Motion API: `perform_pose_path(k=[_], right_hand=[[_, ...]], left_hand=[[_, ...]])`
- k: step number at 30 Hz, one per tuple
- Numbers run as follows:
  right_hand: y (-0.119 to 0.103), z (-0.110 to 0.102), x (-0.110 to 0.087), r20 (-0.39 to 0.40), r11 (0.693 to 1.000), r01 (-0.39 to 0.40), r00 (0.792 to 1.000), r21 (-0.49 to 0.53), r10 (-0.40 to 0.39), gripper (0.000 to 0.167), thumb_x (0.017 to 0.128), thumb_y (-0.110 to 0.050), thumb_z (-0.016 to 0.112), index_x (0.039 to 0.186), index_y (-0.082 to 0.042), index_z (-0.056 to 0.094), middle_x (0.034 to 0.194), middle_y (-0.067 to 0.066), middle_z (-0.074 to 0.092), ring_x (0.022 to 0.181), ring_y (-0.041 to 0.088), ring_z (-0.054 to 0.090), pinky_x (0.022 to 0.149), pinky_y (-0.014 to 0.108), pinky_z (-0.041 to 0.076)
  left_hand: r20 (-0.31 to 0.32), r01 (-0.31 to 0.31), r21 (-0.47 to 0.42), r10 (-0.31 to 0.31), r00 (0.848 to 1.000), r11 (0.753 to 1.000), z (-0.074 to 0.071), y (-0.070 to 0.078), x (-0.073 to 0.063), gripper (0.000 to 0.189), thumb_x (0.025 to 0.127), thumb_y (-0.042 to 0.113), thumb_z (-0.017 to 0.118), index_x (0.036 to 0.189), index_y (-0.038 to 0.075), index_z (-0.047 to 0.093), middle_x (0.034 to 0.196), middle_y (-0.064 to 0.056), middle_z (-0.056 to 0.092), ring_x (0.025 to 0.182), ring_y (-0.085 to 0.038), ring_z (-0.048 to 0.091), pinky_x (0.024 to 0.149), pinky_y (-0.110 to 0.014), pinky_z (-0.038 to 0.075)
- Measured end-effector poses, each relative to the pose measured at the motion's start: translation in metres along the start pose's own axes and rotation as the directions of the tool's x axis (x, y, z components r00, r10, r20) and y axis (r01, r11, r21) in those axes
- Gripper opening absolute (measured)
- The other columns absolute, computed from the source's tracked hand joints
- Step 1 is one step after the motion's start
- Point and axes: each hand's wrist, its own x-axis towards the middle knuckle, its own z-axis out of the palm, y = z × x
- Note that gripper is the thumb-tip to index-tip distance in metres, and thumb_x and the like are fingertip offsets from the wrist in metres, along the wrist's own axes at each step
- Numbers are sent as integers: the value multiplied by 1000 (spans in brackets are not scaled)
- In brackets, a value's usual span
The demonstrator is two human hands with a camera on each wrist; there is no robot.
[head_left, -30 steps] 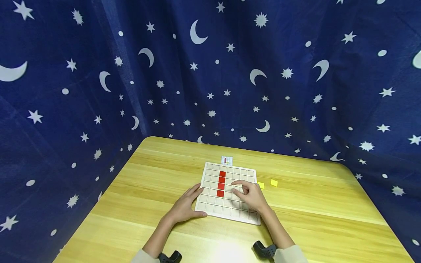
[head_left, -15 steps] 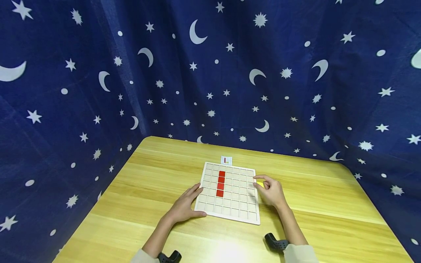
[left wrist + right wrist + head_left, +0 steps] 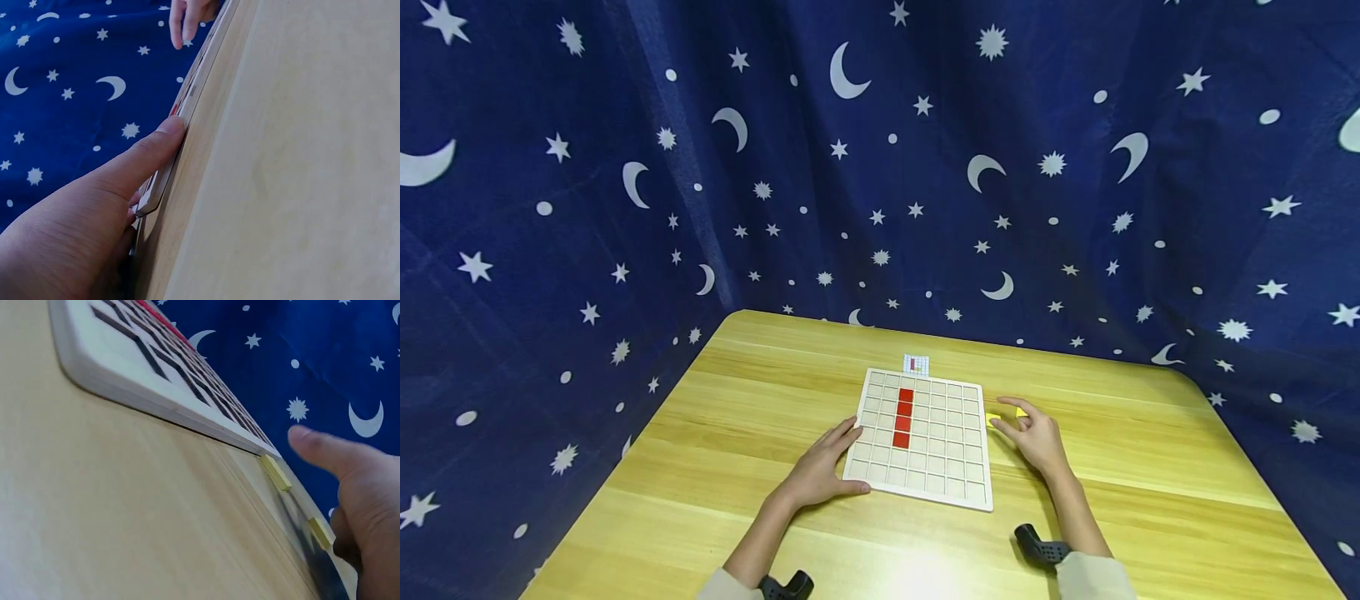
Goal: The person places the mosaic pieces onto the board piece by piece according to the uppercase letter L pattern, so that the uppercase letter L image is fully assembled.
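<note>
Now the left grip [image 3: 822, 473] is spread wide, thumb and fingers apart, around the near left corner of a pale board [image 3: 951, 454] full of squares. Its fingers touch the board's left side, and its thumb rests on the near edge. The board lies flat on the wooden tabletop [image 3: 760, 383], just right of this grip. On it, four red squares [image 3: 902, 423] sit in one line, to the right of the fingers. A small card [image 3: 916, 365] lies past the board's far edge, farther off than the left grip. Next, one yellow tile [image 3: 992, 420] lies just beside the board, near the thumb of the right grip [image 3: 1037, 437]. That grip holds nothing, and its thumb and pointing finger are apart. Another yellow tile [image 3: 1020, 412] shows in the gap between them, partly hidden.
</note>
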Motion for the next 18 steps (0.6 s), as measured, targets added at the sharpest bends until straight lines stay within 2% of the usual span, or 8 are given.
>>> perform_pose_path(k=[10, 18], right_hand=[[13, 1, -1, 47, 998, 28, 999, -63, -25, 47, 77, -31, 74, 119, -13, 62, 45, -9, 28, 40, 5, 22, 40, 23, 23], [14, 1, -2, 59, 980, 100, 994, -175, -91, 38, 78, -31, 74, 111, -12, 68, 49, -9, 29, 45, 6, 22, 44, 24, 24]], left_hand=[[4, 0, 5, 0, 1000, 1000, 0, 0, 0, 98, 68, 66, 66, 145, 14, 33, 152, -2, 18, 137, -29, 19, 103, -52, 27], [0, 0, 4, 0, 1000, 1000, -1, 2, 0, 98, 68, 65, 66, 144, 13, 33, 152, -3, 18, 136, -29, 19, 103, -52, 27]])
